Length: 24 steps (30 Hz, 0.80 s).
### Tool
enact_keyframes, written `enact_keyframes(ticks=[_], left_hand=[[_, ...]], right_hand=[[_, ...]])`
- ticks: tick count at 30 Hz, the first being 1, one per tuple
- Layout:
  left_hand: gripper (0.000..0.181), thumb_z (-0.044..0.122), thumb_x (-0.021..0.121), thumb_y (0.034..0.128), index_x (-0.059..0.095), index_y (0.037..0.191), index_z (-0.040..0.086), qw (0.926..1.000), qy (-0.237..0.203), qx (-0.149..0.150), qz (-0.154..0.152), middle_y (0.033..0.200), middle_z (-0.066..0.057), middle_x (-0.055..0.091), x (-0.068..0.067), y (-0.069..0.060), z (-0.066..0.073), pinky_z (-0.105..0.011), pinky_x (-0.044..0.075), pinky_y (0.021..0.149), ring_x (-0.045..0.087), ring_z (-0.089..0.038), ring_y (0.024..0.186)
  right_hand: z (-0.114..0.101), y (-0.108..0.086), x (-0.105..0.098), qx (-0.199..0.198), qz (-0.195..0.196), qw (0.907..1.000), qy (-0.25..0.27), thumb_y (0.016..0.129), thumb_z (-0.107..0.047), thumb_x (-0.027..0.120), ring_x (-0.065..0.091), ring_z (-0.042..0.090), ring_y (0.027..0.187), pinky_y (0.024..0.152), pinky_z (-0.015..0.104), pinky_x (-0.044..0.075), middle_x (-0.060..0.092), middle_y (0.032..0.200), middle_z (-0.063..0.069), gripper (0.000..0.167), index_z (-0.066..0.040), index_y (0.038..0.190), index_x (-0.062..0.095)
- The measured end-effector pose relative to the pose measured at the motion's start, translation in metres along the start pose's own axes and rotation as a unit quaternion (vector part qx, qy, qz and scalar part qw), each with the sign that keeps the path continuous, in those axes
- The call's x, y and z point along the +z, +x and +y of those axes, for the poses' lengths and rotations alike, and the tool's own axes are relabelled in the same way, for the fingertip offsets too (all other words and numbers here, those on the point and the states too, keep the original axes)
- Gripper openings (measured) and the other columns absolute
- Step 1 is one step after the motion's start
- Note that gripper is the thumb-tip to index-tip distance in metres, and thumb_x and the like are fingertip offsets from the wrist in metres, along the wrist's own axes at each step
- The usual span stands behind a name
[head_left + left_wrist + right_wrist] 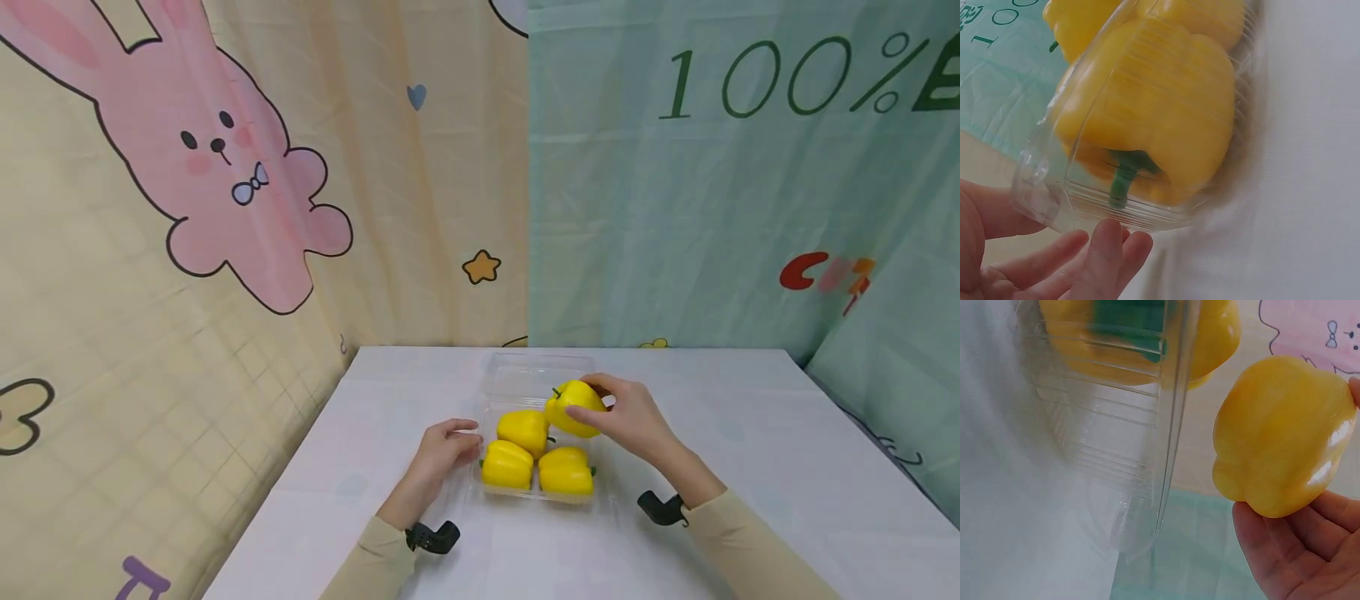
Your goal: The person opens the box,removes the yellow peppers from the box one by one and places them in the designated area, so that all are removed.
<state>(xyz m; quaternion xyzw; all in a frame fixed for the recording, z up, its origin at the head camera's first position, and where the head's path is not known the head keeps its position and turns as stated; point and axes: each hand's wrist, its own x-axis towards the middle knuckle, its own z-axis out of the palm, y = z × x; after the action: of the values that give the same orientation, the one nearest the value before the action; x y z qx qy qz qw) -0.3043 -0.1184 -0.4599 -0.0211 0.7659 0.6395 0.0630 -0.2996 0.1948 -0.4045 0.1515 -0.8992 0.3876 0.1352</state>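
Observation:
A yellow bell pepper (574, 408) with a green stem is held in my right hand (628, 417), thumb and fingers around its side, above the far right part of a clear plastic clamshell box (536, 495). In the right wrist view the held pepper (1282, 437) hangs apart from the box wall (1110, 444). Inside the box lie three more yellow peppers: one at the back left (522, 432), one at the front left (507, 465), one at the front right (566, 472). My left hand (444, 454) rests its relaxed fingers (1105, 250) against the box's left side.
The box's transparent lid (536, 372) lies open toward the back of the white-covered table (315, 517). Patterned curtains (420, 208) hang behind the table. Black wrist cameras (435, 537) are strapped to both wrists.

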Motion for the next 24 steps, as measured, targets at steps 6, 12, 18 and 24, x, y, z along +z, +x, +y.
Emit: enact_keyframes(ticks=[6, 12, 18, 24], left_hand=[[0.037, 0.016, 0.068, 0.0952, 0.063, 0.127, -0.001, 0.9999, -0.006, -0.001, -0.008, 0.103, -0.011, 0.071, -0.001, -0.002, -0.003, -0.034, 0.058, 0.085, 0.067, -0.022, 0.090], [0.033, 0.016, 0.068, 0.0964, 0.063, 0.124, -0.003, 0.9997, -0.018, 0.004, -0.016, 0.106, -0.013, 0.070, -0.002, -0.003, -0.003, -0.036, 0.057, 0.086, 0.067, -0.023, 0.092], [0.030, 0.018, 0.068, 0.0967, 0.065, 0.118, -0.003, 0.9995, -0.023, -0.004, -0.020, 0.106, -0.013, 0.069, -0.002, -0.004, -0.003, -0.036, 0.057, 0.086, 0.066, -0.023, 0.089], [0.031, 0.022, 0.069, 0.0971, 0.066, 0.118, -0.001, 0.9991, -0.032, -0.016, -0.020, 0.110, -0.015, 0.069, -0.003, -0.006, -0.003, -0.037, 0.056, 0.089, 0.065, -0.025, 0.092]], right_hand=[[-0.001, -0.008, -0.008, 0.015, 0.017, 0.9997, 0.010, 0.081, -0.064, 0.074, 0.062, 0.023, 0.095, 0.072, 0.030, 0.057, 0.068, 0.116, 0.001, 0.069, -0.015, 0.129, 0.064], [0.005, -0.015, -0.014, 0.029, 0.032, 0.9990, 0.010, 0.082, -0.065, 0.072, 0.062, 0.023, 0.098, 0.076, 0.034, 0.057, 0.067, 0.119, 0.004, 0.071, -0.015, 0.131, 0.062], [0.013, -0.023, -0.019, 0.042, 0.040, 0.9982, 0.014, 0.083, -0.064, 0.072, 0.061, 0.025, 0.103, 0.082, 0.042, 0.058, 0.067, 0.120, 0.008, 0.071, -0.013, 0.132, 0.062], [0.023, -0.027, -0.024, 0.049, 0.059, 0.9970, 0.007, 0.085, -0.062, 0.071, 0.060, 0.026, 0.106, 0.084, 0.046, 0.057, 0.067, 0.119, 0.009, 0.070, -0.011, 0.131, 0.061]])
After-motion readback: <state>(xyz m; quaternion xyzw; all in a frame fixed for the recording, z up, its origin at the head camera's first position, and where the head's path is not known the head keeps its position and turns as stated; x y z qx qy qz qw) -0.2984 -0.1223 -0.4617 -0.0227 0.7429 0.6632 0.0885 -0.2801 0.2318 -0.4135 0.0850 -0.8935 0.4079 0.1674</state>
